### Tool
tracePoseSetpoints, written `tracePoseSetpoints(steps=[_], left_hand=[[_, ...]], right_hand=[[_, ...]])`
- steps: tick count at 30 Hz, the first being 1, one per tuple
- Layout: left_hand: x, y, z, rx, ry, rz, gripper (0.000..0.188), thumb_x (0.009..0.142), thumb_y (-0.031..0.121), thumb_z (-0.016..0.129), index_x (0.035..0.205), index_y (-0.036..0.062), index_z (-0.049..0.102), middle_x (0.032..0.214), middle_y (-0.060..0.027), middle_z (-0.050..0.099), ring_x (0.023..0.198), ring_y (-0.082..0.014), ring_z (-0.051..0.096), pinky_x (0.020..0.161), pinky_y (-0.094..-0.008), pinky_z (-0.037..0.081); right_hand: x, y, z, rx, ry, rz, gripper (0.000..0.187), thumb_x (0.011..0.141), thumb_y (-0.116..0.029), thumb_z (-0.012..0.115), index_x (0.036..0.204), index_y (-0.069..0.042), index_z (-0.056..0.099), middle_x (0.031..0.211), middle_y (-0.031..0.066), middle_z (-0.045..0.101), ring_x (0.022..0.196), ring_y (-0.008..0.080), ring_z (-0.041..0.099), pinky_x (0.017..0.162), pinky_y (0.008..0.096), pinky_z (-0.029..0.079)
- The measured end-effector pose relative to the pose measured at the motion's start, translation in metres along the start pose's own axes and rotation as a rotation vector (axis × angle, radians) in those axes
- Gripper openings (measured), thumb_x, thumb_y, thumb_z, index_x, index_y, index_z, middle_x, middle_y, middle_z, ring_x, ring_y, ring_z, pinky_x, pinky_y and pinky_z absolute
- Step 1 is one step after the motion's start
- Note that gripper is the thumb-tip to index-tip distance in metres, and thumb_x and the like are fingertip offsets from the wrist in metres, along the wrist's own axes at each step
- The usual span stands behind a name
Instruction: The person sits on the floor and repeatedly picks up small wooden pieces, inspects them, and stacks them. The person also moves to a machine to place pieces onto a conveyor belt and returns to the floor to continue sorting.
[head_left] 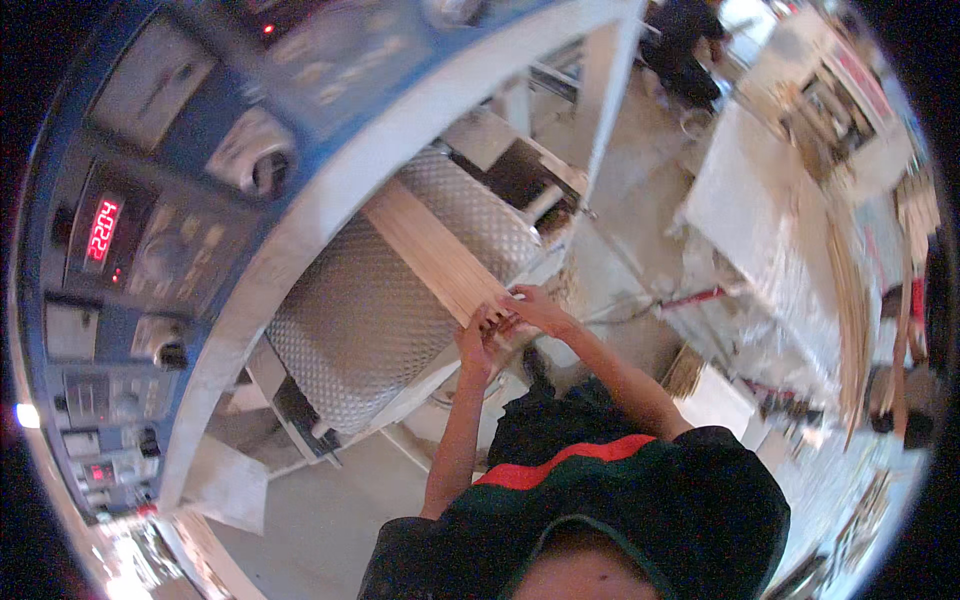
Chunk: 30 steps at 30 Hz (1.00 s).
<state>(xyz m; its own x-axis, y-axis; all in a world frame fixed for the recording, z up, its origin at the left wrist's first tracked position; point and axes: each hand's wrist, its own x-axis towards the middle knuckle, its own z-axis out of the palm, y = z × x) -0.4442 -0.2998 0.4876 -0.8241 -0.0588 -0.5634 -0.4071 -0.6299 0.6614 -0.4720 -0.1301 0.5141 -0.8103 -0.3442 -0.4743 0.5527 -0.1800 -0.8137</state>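
A long pale wooden board [440, 255], or several strips lying side by side, rests on a dimpled metal conveyor bed [350, 325] and runs in under the machine's frame. My left hand [476, 348] grips its near end from the left. From the right, my right hand [537, 310] has its fingers curled over the same end. Small dark gaps show at the end between my hands, so I cannot tell whether it is one piece or several.
A blue machine panel [190, 210] with knobs and a red display curves along the left, above a white frame [250, 270]. To the right stands a white-covered table [750, 200] with long wood strips [848, 300] along it. Another person [685, 50] is at the far right.
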Motion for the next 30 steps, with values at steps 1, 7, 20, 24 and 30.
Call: tracePoseSetpoints(steps=[1, 7, 20, 24, 30], left_hand=[[0.002, -0.002, 0.002, 0.002, -0.017, -0.017, 0.026, 0.083, 0.014, 0.069, 0.105, 0.0040, 0.058, 0.093, -0.0064, 0.063, 0.083, -0.0165, 0.064, 0.072, -0.0295, 0.055], [-0.019, -0.020, 0.001, -0.088, -0.423, -0.093, 0.034, 0.096, 0.030, 0.051, 0.117, 0.0041, 0.053, 0.121, -0.0188, 0.056, 0.111, -0.0292, 0.056, 0.099, -0.0400, 0.046], [-0.160, -0.222, 0.025, 1.344, -0.665, -0.632, 0.056, 0.091, 0.025, 0.061, 0.135, -0.0012, 0.037, 0.126, -0.0201, 0.049, 0.110, -0.0329, 0.055, 0.093, -0.0431, 0.049], [-0.213, -0.389, 0.003, 1.616, -0.822, -0.818, 0.052, 0.091, 0.021, 0.062, 0.132, -0.0014, 0.039, 0.116, -0.0176, 0.056, 0.102, -0.0291, 0.060, 0.088, -0.0397, 0.052], [-0.180, -0.711, -0.106, 1.574, -1.042, -1.062, 0.062, 0.087, 0.022, 0.066, 0.136, -0.0013, 0.035, 0.130, -0.0202, 0.047, 0.119, -0.0331, 0.050, 0.095, -0.0455, 0.047]], right_hand=[[0.001, 0.009, -0.008, 0.012, 0.018, -0.022, 0.047, 0.091, -0.029, 0.063, 0.119, 0.005, 0.047, 0.098, 0.0189, 0.065, 0.076, 0.0239, 0.068, 0.068, 0.0369, 0.060], [-0.092, 0.039, -0.011, 0.345, 0.192, -0.224, 0.039, 0.090, -0.029, 0.065, 0.112, 0.001, 0.053, 0.087, 0.0159, 0.067, 0.072, 0.0217, 0.068, 0.059, 0.0353, 0.058], [-0.381, 0.462, -0.048, 1.067, 1.748, 0.143, 0.026, 0.085, -0.023, 0.068, 0.096, 0.001, 0.061, 0.072, 0.0079, 0.064, 0.056, 0.0132, 0.061, 0.051, 0.0281, 0.052], [-0.407, 0.620, -0.009, 1.329, 1.887, 0.303, 0.026, 0.085, -0.020, 0.069, 0.095, 0.002, 0.061, 0.072, 0.0073, 0.063, 0.055, 0.0126, 0.059, 0.049, 0.0264, 0.051], [-0.368, 0.786, -0.048, 1.529, 1.840, 0.123, 0.030, 0.084, -0.023, 0.071, 0.101, 0.001, 0.063, 0.081, 0.0080, 0.067, 0.068, 0.0114, 0.063, 0.061, 0.0258, 0.053]])
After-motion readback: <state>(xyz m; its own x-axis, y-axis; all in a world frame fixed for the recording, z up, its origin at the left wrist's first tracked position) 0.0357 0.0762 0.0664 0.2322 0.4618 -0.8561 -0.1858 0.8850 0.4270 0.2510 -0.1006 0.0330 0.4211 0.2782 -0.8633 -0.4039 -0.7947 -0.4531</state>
